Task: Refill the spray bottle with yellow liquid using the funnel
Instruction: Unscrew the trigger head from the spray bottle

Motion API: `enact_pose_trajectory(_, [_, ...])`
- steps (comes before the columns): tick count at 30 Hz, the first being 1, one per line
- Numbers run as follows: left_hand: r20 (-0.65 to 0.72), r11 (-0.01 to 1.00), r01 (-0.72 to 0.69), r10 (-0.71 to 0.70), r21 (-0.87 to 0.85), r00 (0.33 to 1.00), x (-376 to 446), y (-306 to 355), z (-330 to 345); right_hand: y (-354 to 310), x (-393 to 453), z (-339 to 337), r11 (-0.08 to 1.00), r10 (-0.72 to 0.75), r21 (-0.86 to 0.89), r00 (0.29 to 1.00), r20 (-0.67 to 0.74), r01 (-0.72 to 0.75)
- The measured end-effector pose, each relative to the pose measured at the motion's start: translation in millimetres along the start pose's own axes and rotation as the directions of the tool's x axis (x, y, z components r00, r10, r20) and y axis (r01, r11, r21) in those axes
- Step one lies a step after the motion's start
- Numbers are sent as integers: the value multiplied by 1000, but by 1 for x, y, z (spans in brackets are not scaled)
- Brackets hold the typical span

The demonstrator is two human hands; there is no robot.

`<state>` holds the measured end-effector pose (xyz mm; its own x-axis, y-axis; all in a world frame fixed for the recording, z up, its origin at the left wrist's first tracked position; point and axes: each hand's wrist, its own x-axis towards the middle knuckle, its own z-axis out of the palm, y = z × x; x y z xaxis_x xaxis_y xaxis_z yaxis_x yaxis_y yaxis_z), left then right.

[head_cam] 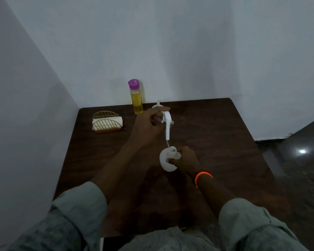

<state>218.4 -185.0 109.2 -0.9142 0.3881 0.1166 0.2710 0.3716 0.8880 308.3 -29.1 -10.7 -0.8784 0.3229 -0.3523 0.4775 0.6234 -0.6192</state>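
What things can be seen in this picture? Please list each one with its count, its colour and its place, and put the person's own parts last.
table: one, dark brown wood, in the corner of the room
refill bottle: one, clear with yellow liquid and purple cap, upright at the table's far edge
napkin holder: one, gold wire with white napkins, far left of the table
funnel: one, white, partly hidden behind the left hand
spray head: one, white with dip tube, lifted above the bottle
spray bottle: one, white, mouth open, centre of the table
walls: two, pale grey
wristband: one, orange, right wrist
sleeves: two, grey-green
left hand: holds the spray head
right hand: holds the spray bottle
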Motion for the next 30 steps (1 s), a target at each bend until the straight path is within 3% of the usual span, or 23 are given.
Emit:
enact_pose_trajectory(3, [-46,993,30,-36,-113,998,10,-6,-21,-1,-1,0,1000,6,4,1000,-3,-6])
enact_pose_trajectory(7, [-77,882,282,-333,-379,940,15,-27,-36,-2,0,0,1000,4,10,1000,14,-4])
enact_pose_trajectory(13, [60,544,552,-676,-632,735,-4,-63,-43,-2,1,0,1000,14,18,1000,22,-15])
enact_pose_trajectory(17, [161,330,607,-774,-723,612,-15,-80,-43,0,2,0,1000,11,11,1000,26,-11])
enact_pose_trajectory(21, [247,143,575,-801,-805,546,-22,-86,-43,1,4,1,999,17,26,999,28,-18])
enact_pose_trajectory(25, [252,98,545,-809,-833,531,-26,-90,-44,5,6,2,999,26,35,999,39,-27])
enact_pose_trajectory(30, [176,171,507,-805,-845,566,-26,-93,-55,6,7,4,998,29,47,999,26,-31])
